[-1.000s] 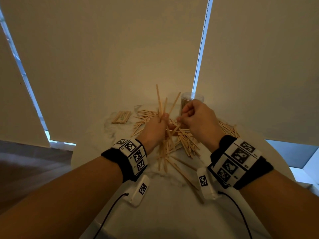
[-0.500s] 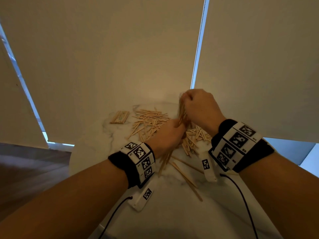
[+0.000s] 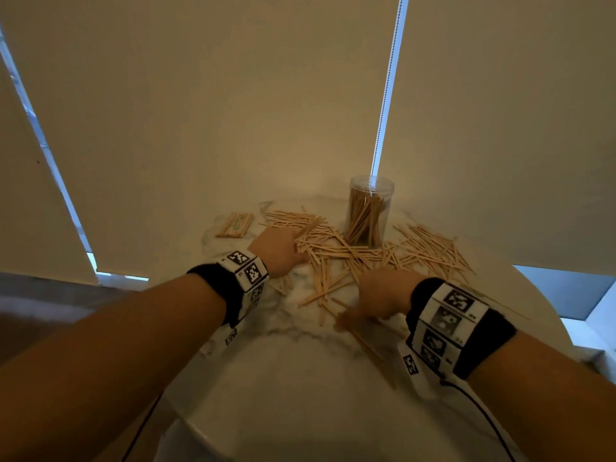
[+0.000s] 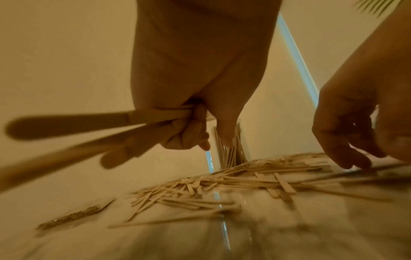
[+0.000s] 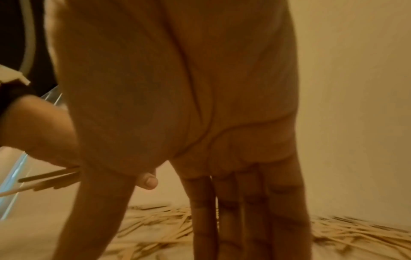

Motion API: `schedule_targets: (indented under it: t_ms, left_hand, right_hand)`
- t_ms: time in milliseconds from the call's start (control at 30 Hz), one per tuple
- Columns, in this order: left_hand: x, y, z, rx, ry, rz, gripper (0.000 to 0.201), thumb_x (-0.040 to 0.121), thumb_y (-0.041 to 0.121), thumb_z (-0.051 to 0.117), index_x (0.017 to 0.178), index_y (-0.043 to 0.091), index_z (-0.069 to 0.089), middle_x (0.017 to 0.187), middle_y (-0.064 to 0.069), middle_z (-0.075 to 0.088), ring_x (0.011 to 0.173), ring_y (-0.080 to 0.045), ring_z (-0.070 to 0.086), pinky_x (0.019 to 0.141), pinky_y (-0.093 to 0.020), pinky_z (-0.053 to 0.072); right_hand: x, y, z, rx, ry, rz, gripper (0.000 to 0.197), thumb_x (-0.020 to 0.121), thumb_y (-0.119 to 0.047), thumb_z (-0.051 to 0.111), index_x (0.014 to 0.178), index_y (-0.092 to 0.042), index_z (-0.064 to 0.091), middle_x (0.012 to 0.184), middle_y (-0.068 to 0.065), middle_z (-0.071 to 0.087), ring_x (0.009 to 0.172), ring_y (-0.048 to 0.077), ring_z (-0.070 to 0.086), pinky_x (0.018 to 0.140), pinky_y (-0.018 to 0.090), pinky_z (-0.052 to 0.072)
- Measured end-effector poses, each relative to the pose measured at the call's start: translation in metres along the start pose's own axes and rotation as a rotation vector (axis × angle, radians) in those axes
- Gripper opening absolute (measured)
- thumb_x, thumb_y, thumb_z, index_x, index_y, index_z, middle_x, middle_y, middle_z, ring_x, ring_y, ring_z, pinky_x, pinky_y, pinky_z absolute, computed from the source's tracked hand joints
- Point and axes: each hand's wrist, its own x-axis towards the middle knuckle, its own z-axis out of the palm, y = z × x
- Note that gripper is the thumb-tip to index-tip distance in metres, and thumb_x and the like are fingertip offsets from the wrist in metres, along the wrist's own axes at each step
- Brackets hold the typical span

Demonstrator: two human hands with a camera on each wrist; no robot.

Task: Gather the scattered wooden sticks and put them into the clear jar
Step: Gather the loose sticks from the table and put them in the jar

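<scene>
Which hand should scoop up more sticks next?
The right hand, probably. Its fingers are straight and hold nothing, just above the loose sticks on the table. The left hand already grips a few sticks.

Motion blur smears the sticks (image 3: pixel 361 341) under the right hand (image 3: pixel 383 293), whose fingertips (image 5: pixel 262 246) leave frame.
</scene>
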Motion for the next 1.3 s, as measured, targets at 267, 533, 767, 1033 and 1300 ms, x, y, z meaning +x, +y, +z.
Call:
schedule_targets:
  t_ms: [267,533,767,1033,1300]
  left_hand:
    - [0.019,0.028,0.029,0.203,-0.22,-0.002,0.065,0.093,0.066,0.047,0.117,0.009,0.067,0.076,-0.011,0.061,0.084,-0.027,0.062,0.088,-0.037,0.047]
    - [0.025,0.042,0.037,0.27,-0.256,0.018,0.039,0.093,0.034,0.067,0.11,0.0,0.067,0.085,-0.007,0.056,0.082,-0.022,0.055,0.069,-0.03,0.045]
    - [0.022,0.031,0.034,0.219,-0.284,-0.073,0.029,0.088,0.034,0.072,0.087,0.009,0.057,0.075,-0.004,0.054,0.079,-0.021,0.054,0.066,-0.028,0.043]
    - [0.016,0.03,0.033,0.22,-0.333,-0.074,0.038,0.091,0.036,0.067,0.109,0.002,0.067,0.091,-0.009,0.058,0.098,-0.028,0.064,0.073,-0.032,0.048]
    - [0.009,0.021,0.02,0.093,-0.307,-0.115,0.035,0.1,0.03,0.053,0.072,0.008,0.054,0.067,-0.002,0.048,0.057,-0.014,0.044,0.048,-0.024,0.033]
  right_hand:
    - [-0.002,-0.013,0.004,-0.175,-0.098,-0.072,0.039,0.088,-0.033,0.07,0.06,-0.014,0.051,0.063,0.001,0.049,0.053,0.013,0.042,0.051,0.022,0.036]
    - [0.002,-0.008,0.003,-0.109,-0.133,-0.087,0.025,0.085,-0.03,0.071,0.069,-0.012,0.064,0.06,-0.002,0.055,0.054,0.013,0.05,0.058,0.025,0.044]
    - [0.001,-0.009,0.006,-0.166,-0.024,-0.074,0.026,0.094,-0.02,0.06,0.11,-0.002,0.068,0.071,0.003,0.052,0.068,0.019,0.052,0.06,0.027,0.045]
    - [0.002,-0.001,0.011,-0.154,-0.034,-0.082,0.028,0.094,-0.019,0.058,0.116,-0.004,0.067,0.103,0.012,0.065,0.085,0.022,0.055,0.074,0.029,0.046]
    - [0.001,0.015,-0.002,0.04,0.158,-0.022,0.021,0.092,-0.007,0.053,0.075,0.0,0.063,0.071,0.011,0.055,0.061,0.021,0.047,0.054,0.026,0.038]
